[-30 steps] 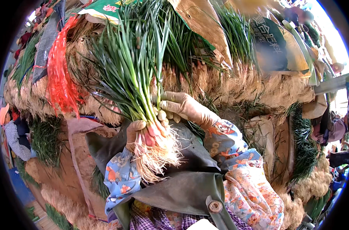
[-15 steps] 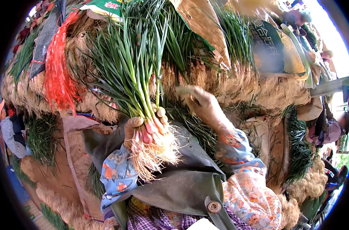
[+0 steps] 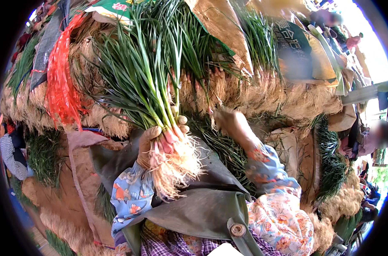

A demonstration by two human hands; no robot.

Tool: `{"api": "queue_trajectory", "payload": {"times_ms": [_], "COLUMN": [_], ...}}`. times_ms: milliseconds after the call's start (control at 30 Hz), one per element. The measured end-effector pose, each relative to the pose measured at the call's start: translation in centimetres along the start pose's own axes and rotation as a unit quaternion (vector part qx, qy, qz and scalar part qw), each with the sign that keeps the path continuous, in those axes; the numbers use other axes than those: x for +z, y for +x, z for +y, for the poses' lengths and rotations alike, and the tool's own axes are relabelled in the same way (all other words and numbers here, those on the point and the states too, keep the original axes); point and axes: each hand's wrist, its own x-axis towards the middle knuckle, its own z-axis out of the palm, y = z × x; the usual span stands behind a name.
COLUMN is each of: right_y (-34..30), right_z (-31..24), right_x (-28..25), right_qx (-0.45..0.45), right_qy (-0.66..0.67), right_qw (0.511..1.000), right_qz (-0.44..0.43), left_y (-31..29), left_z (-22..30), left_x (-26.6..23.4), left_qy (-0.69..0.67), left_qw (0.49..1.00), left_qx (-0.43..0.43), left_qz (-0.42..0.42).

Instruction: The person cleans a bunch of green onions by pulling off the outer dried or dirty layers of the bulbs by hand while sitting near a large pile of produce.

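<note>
My left hand (image 3: pixel 148 143) is wrapped round the lower stems of a thick bunch of green garlic (image 3: pixel 153 91). Its long leaves point up and away, and the pinkish bulbs and pale, stringy roots hang below my fingers. To the right, my right hand (image 3: pixel 233 123) is closed and blurred by motion. A single thin garlic stalk (image 3: pixel 208 100) with dangling roots shows at its fingertips, and it seems pinched there. Just beyond lies a long heap of green garlic (image 3: pixel 245 91), roots facing me. A dark apron (image 3: pixel 194 209) covers my lap beneath the bunch.
Red plastic strips (image 3: pixel 64 81) hang over the heap at the left. Brown and green sacks (image 3: pixel 224 30) cover parts of it. Loose green leaves (image 3: pixel 224 149) lie below my right hand. More garlic piles (image 3: pixel 330 158) stand at the right, and other people (image 3: pixel 15 153) sit at both sides.
My right hand has drawn back from the heap, its fingers going from stretched out to closed, with a thin stalk at them. The left hand still holds the bunch, shifted slightly.
</note>
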Motion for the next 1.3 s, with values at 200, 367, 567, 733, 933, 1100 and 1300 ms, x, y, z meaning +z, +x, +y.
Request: {"api": "queue_trajectory", "payload": {"times_ms": [200, 367, 567, 733, 933, 1100, 1300], "right_y": [7.6, 6.0, 6.4, 5.4, 4.3, 9.7, 12.7], "right_z": [1.0, -6.9, -7.7, 4.5, -0.9, -2.1, 0.0], "right_x": [0.7, -0.7, 2.2, 2.0, -1.9, -2.1, -1.3], "right_qx": [0.166, 0.134, 0.082, 0.275, 0.241, 0.217, 0.227], "right_qy": [0.079, 0.208, 0.143, 0.567, 0.04, -0.024, 0.056], "right_qw": [0.981, 0.962, 0.955, 0.763, 0.846, 0.964, 0.965], "right_qz": [0.054, 0.116, 0.249, 0.142, -0.474, 0.15, 0.119], "left_y": [0.6, -0.6, 0.6, 0.9, 1.1, 0.1, 1.0], "left_z": [-0.4, 0.1, -0.3, -0.6, -0.3, 0.1, -0.5], "left_x": [0.1, -1.2, -1.1, 1.0, 0.2, 0.7, 1.9], "left_qy": [0.063, 0.136, 0.217, 0.071, 0.074, 0.007, 0.116], "left_qw": [0.992, 0.971, 0.957, 0.996, 0.996, 1.0, 0.985], "left_qx": [-0.065, -0.113, -0.062, 0.02, -0.005, 0.014, 0.046], "left_qz": [0.093, 0.163, 0.182, 0.05, 0.052, 0.017, 0.121]}}
